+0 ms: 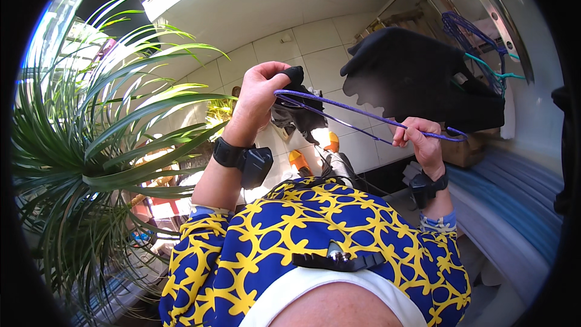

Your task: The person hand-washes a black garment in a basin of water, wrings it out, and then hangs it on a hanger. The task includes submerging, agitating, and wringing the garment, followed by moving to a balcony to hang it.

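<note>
My left hand (263, 88) pinches the edge of a black cloth garment (303, 113), which hangs down in front of my feet. In my right hand (418, 138) is a purple clothes hanger (349, 111), held near one end. The hanger's other end reaches across to beside my left wrist; whether it touches the cloth I cannot tell. Past my right hand hangs a large black garment (408, 72), partly blurred at its lower left.
A long-leaved potted plant (91, 159) fills the left side. More purple and teal hangers (492, 61) hang at the upper right, near a perforated metal rail (492, 9). A cardboard box (463, 150) and blue-grey covered items (504, 195) lie at right. The floor is tiled.
</note>
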`<state>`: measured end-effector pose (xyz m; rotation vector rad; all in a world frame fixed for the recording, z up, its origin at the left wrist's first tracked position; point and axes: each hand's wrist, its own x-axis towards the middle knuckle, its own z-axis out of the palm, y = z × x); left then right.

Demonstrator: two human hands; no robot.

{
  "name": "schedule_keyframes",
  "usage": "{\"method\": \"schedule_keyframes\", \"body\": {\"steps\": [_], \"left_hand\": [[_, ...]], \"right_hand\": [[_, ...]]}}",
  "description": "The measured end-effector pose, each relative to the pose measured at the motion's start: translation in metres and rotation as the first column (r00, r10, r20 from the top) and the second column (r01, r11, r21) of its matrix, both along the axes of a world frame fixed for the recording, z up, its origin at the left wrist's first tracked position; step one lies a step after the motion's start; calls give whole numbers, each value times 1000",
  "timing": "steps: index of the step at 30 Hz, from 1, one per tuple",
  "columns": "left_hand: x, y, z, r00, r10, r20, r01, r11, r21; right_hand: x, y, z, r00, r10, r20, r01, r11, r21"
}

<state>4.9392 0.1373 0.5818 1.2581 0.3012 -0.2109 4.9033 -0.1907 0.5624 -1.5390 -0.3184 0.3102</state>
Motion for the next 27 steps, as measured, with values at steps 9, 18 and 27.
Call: {"method": "schedule_keyframes", "body": {"steps": [9, 18, 27], "left_hand": [[2, 4, -16, 981, 81, 179, -137, 935, 328], [-10, -20, -35, 893, -23, 450, -357, 573, 737], [-25, -57, -25, 849, -215, 482, -326, 505, 799]], "right_hand": [[-3, 12, 16, 999, -41, 8, 41, 964, -262], [-18, 53, 34, 990, -87, 111, 125, 905, -406], [-3, 78, 22, 988, -7, 155, 74, 898, -434]]}}
